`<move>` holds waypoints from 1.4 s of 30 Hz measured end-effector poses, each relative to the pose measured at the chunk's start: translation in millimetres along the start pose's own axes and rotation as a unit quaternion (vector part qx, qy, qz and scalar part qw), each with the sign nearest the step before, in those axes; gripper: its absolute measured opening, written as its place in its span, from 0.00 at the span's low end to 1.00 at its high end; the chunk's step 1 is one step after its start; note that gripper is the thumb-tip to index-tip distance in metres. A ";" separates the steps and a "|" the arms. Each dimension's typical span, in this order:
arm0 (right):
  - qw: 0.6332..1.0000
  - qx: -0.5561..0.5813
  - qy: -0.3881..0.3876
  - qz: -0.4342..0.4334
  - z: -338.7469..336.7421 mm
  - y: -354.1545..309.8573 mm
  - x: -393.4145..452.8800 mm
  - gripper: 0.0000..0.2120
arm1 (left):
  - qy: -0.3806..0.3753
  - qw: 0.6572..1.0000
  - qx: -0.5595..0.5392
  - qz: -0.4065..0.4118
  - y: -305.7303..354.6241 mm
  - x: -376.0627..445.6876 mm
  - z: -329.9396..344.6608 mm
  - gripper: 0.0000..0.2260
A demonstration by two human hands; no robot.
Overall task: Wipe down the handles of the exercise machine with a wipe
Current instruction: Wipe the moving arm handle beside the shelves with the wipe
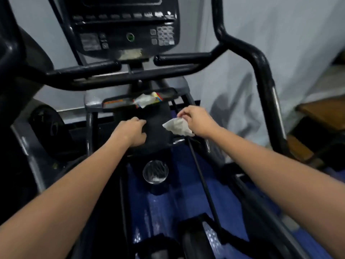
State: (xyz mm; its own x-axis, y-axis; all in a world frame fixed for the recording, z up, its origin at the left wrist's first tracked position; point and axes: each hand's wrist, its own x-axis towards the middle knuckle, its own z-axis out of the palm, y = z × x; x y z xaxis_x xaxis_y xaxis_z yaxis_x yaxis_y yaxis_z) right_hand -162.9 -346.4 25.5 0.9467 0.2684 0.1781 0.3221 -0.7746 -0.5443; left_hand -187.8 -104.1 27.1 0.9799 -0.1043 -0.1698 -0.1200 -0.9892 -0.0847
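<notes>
My right hand (197,122) pinches a crumpled white wipe (178,127), which hangs below its fingers over the middle of the machine. My left hand (133,132) grips the edge of a black panel (156,128) below the machine's tray. The black handlebars run across above both hands: a left grip (84,69), a right grip (184,58) and a tall curved right handle (261,68). The console (127,28) with its keypad stands above them.
A tray (171,93) under the handlebars holds a crumpled packet (147,100). A clear cup (155,171) sits in a holder below my hands. A thin black rod (203,182) slants down past the wipe. Pale wall behind, wooden furniture (324,113) at right, blue floor below.
</notes>
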 end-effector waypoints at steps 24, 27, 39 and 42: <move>0.997 0.009 -0.075 0.033 -139.0 48.6 -328.9 0.12 | 0.040 0.984 -0.049 0.164 215.9 -224.2 28.1 0.25; 0.994 0.005 -0.090 0.061 -162.2 68.9 -375.6 0.11 | 0.035 0.982 -0.053 0.180 249.7 -238.4 36.1 0.25; 0.977 0.041 -0.061 0.199 -187.5 162.3 -484.5 0.12 | 0.057 0.954 -0.093 0.279 381.3 -261.6 47.0 0.23; 0.977 0.062 -0.007 0.204 -182.4 172.0 -497.7 0.11 | 0.085 0.937 -0.110 0.320 404.2 -267.2 45.9 0.21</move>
State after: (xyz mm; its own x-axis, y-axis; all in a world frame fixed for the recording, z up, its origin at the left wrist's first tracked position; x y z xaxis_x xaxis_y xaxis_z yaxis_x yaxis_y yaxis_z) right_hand -577.2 -717.7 -7.3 0.9956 -0.0393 -0.0853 -0.0862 -0.7432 -0.6634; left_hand -505.5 -471.4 -6.8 0.7325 -0.6794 0.0436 -0.6738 -0.7143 0.1893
